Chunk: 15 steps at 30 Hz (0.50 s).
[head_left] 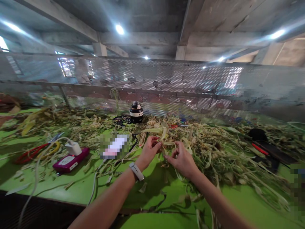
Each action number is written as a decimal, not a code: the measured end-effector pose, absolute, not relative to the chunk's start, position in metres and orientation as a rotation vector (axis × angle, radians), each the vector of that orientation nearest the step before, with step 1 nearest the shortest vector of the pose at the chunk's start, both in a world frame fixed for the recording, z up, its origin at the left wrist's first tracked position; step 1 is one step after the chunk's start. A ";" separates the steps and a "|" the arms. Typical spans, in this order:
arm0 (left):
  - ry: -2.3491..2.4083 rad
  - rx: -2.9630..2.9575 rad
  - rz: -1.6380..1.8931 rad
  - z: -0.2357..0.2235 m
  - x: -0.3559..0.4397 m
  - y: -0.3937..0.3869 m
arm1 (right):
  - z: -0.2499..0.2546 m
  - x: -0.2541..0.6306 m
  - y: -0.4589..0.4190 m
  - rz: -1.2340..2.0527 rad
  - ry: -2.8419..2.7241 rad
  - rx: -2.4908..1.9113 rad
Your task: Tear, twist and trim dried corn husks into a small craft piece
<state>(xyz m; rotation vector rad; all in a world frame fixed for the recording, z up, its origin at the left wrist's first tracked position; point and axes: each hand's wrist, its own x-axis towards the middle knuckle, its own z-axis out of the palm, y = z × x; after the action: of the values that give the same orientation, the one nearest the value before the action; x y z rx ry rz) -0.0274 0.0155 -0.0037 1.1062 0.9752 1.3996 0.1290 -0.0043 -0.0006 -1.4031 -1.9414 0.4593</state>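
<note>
In the middle of the head view, my left hand is closed on a pale yellow-green dried plant piece, whose leafy strips stick up and out to the left above the fingers. A grey band circles the left wrist. My right hand faces it from the right, thumb and fingers closed on a thin strip of the same plant. Its fingertips are close to those of the left hand. Behind and to the right of both hands lies a heap of dried stalks and leaves on the green tabletop.
A magenta power strip with a white charger, a phone on a cable and red-handled scissors lie to the left. A black bottle stands behind, before a perforated metal screen. Dark objects sit far right.
</note>
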 end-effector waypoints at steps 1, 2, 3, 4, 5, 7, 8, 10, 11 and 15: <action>0.980 1.092 1.402 -0.003 -0.028 0.015 | -0.001 0.129 -0.005 0.454 -1.950 -1.432; 0.982 1.080 1.401 -0.003 -0.028 0.015 | -0.001 0.129 -0.005 0.445 -1.959 -1.455; 0.982 1.072 1.398 -0.002 -0.028 0.015 | 0.000 0.129 -0.005 0.425 -1.972 -1.470; 0.981 1.066 1.398 -0.002 -0.028 0.015 | 0.000 0.129 -0.006 0.392 -1.984 -1.483; 0.979 1.060 1.402 -0.003 -0.028 0.016 | 0.001 0.129 -0.006 0.348 -1.995 -1.492; 0.967 1.045 1.418 -0.004 -0.029 0.017 | 0.002 0.129 -0.007 0.243 -2.009 -1.503; 0.957 1.038 1.426 -0.005 -0.029 0.017 | 0.003 0.130 -0.008 0.189 -2.009 -1.505; 0.940 1.035 1.446 -0.006 -0.029 0.018 | 0.004 0.130 -0.010 0.099 -2.003 -1.492; 0.934 1.042 1.462 -0.006 -0.029 0.019 | 0.005 0.130 -0.011 0.056 -2.002 -1.470; 0.935 1.093 1.515 -0.005 -0.028 0.019 | 0.007 0.128 -0.016 -0.144 -2.059 -1.251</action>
<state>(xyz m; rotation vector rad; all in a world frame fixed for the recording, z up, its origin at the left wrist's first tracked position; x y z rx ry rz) -0.0284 0.0188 -0.0049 1.0926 0.9354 1.5152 0.1278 -0.0155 0.0073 -1.2514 -2.0588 -0.1437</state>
